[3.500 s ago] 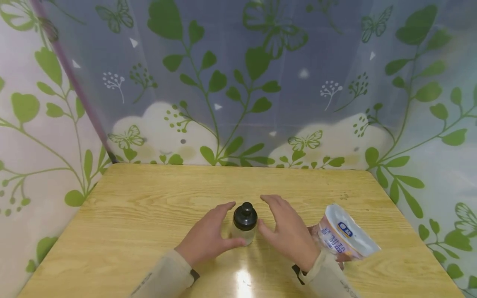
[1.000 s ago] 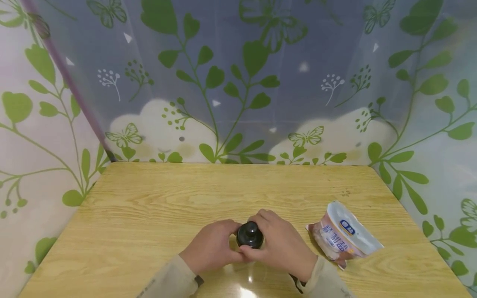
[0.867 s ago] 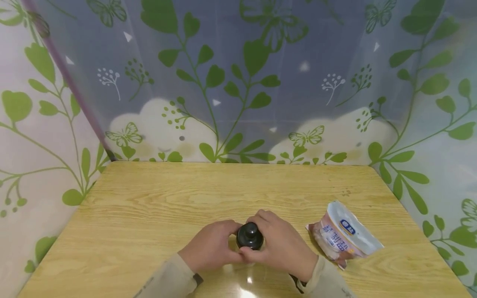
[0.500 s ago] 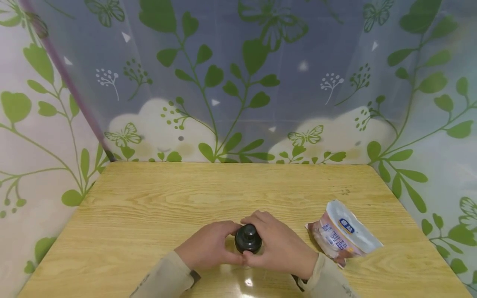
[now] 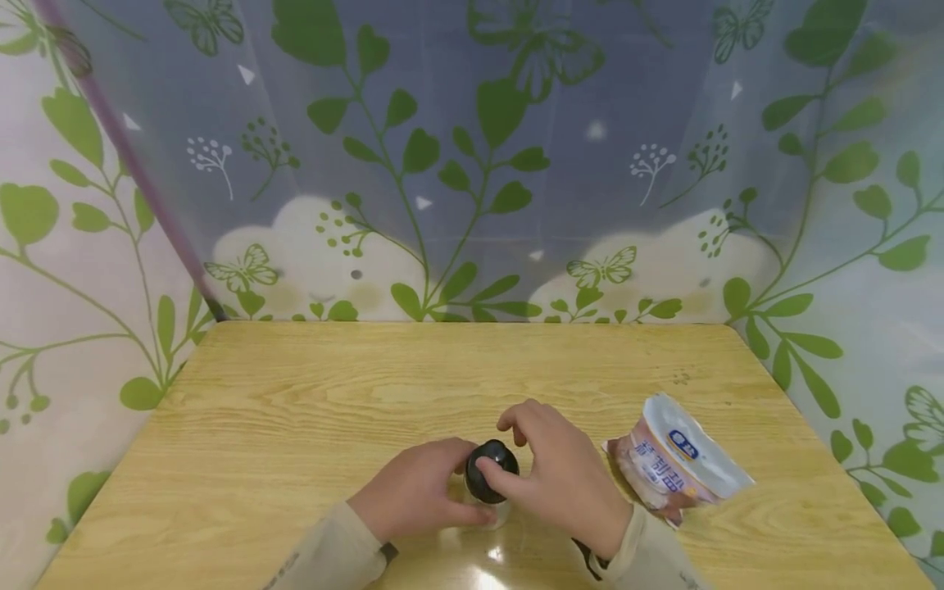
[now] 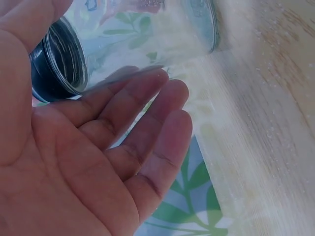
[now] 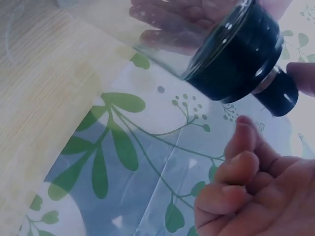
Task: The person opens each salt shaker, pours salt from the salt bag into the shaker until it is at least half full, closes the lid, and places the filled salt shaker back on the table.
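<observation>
A clear glass bottle with a black lid stands upright near the table's front middle. My left hand holds it from the left, thumb in front and fingers behind, just under the lid. In the left wrist view its fingers lie along the glass. My right hand is on the lid's right side. Its thumb reaches over the lid to the lid's small round knob, while the other fingers are bent loosely, away from the lid. A bag of salt lies right of my right hand.
The wood-grain table ends at a patterned cloth backdrop, with more such cloth on both sides. White grains dot the tabletop in the left wrist view.
Both hands first stood apart around the bottle, then closed on it. Over the last half second my right fingers lifted off the lid's far side, and the thumb moved onto its top.
</observation>
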A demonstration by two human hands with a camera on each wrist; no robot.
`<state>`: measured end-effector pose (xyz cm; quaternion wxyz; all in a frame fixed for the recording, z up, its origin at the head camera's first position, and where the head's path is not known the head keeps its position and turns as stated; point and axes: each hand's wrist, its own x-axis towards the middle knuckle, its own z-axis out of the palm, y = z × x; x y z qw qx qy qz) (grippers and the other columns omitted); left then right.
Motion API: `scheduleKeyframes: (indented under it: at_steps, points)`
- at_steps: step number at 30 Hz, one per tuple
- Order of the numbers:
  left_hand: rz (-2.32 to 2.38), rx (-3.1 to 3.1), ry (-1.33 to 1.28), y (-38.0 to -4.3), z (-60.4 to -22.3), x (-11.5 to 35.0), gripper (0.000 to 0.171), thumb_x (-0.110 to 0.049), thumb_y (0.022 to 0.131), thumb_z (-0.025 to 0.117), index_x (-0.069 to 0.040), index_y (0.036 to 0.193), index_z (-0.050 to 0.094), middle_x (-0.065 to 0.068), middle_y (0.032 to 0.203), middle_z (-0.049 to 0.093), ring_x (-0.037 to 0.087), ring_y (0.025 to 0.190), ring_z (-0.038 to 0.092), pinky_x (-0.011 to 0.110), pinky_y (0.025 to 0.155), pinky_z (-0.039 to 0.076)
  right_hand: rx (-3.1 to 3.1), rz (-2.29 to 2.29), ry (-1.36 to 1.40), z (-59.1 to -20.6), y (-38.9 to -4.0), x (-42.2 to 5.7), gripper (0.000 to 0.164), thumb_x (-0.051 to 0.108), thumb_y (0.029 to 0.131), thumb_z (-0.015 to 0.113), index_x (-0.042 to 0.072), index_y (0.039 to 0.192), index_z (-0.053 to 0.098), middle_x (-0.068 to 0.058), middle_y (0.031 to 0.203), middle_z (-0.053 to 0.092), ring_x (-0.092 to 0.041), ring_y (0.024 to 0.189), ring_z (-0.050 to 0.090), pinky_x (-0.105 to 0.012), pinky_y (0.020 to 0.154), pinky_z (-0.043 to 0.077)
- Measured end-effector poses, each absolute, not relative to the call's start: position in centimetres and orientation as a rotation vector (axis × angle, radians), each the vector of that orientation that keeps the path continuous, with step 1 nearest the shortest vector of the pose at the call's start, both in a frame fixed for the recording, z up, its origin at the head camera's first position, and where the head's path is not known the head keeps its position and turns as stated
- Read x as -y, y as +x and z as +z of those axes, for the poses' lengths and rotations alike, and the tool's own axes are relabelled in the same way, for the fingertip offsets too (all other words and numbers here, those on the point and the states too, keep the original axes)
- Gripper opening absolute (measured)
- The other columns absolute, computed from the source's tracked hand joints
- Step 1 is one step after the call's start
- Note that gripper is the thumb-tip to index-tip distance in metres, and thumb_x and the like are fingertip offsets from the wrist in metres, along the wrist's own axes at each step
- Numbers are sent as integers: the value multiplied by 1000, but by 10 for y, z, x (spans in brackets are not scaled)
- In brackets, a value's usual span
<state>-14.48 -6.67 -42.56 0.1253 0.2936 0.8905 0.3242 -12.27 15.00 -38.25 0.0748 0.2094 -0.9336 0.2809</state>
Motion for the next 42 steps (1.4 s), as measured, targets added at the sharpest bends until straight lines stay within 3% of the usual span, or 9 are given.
scheduleKeyframes:
  at_steps: [2,5,11,22,30,36,39,42]
  points:
    - [949,-2595,851,-144,-426,66,51,-62,81,80,-32,120,67,-21,111,66,3,102,64,36,88,54,2793,837,630,-381,-121,-149,26,46,91,77,25,102,66,15,89,55,-5,73,48,-24,61,43]
    - [946,-2603,850,-143,-426,65,48,-60,82,80,-31,118,67,-20,109,66,4,98,64,34,86,54,2792,792,672,-383,-121,-148,28,48,88,79,25,97,66,15,89,56,-4,74,50,-23,62,46]
    - [916,-2651,861,-143,-424,62,47,-57,79,82,-27,113,68,-17,106,69,6,98,66,33,86,55,2826,696,711,-388,-121,-145,46,61,83,78,22,105,66,13,97,58,-3,79,52,-23,65,49]
    - [900,-2674,897,-143,-425,61,42,-53,83,79,-28,114,68,-15,108,68,4,97,64,33,87,55,2806,701,816,-388,-120,-145,38,39,83,82,20,112,66,10,104,60,-5,88,57,-28,75,54]
    - [891,-2686,888,-142,-428,63,45,-51,83,80,-26,118,68,-13,111,69,9,97,65,34,86,55,2794,697,921,-386,-121,-146,51,32,84,79,13,129,64,5,115,64,-7,96,59,-30,81,54]
    - [873,-2687,892,-142,-429,64,48,-53,85,79,-22,120,67,-13,105,68,7,93,65,33,84,55,2812,738,1014,-385,-120,-148,63,24,86,76,10,143,53,-2,132,62,-14,115,59,-39,98,51]
    - [877,-2687,891,-141,-429,64,48,-55,84,78,-24,119,67,-14,105,68,7,93,64,33,83,55,2771,734,949,-384,-120,-149,59,30,87,76,11,140,56,0,132,62,-16,120,58,-44,103,48]
    - [899,-2660,878,-141,-427,63,49,-60,84,78,-28,119,67,-16,109,67,8,97,64,34,85,55,2697,736,843,-382,-120,-150,45,36,87,78,15,125,64,5,118,65,-14,111,60,-40,96,51]
